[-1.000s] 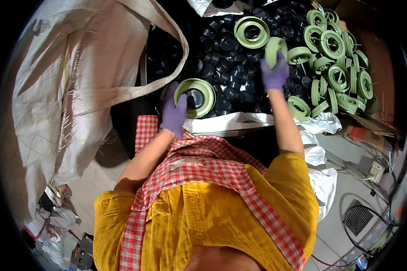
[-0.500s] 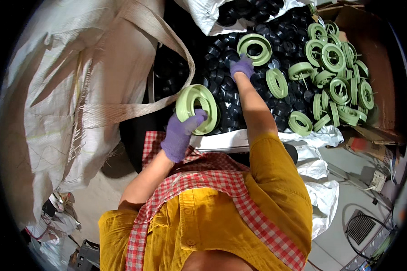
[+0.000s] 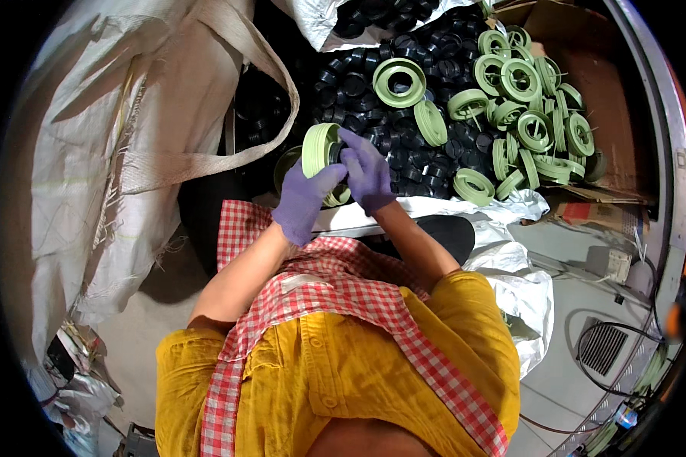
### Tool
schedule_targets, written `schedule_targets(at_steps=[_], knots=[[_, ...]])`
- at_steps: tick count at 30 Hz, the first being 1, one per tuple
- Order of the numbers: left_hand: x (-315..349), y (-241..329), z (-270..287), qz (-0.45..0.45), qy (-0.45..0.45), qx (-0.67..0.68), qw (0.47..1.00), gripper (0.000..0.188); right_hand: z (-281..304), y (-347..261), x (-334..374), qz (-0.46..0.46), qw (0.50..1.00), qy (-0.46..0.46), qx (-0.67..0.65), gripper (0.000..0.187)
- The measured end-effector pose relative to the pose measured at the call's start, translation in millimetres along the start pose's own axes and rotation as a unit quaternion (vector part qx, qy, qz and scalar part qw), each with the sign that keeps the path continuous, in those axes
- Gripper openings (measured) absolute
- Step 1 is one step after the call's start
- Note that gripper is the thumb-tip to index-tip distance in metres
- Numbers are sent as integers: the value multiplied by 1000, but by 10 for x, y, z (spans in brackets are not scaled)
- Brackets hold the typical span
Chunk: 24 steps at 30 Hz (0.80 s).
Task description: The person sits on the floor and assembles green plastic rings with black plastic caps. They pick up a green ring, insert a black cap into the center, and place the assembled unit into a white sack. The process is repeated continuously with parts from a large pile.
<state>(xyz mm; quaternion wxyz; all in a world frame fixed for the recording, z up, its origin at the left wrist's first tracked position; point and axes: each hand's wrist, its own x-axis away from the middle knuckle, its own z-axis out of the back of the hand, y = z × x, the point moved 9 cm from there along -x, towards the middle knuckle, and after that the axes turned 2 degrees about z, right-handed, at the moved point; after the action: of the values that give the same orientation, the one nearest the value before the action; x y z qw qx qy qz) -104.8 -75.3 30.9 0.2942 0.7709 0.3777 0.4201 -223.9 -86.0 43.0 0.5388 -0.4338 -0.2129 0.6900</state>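
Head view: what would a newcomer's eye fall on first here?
Probably the green ring just left of centre, gripped in the purple-gloved left hand, with the gloved right hand against its right side. Next, the heap of green rings at upper right, bright beside the black caps. The big pale sack fills the left side.

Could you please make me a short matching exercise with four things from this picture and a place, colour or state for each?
Things:
1. Held green ring
2. Black caps
3. Checked apron
4. Woven sack

Descriptions:
A. Red and white, over a yellow shirt
B. Pale, filling the picture's left side
C. Heaped, with loose green rings lying on top
D. In the left hand, with the right hand close at its right side

Right pairs: 1-D, 2-C, 3-A, 4-B
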Motion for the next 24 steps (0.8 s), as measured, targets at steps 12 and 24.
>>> schedule_targets(at_steps=[12,24], knots=[[293,260,-20,-14,-189,-247,950,33,-76,-908,264,200,950,-209,-118,37],[161,-207,249,-98,-14,-250,963,57,-383,365,664,-246,890,-381,-44,55]])
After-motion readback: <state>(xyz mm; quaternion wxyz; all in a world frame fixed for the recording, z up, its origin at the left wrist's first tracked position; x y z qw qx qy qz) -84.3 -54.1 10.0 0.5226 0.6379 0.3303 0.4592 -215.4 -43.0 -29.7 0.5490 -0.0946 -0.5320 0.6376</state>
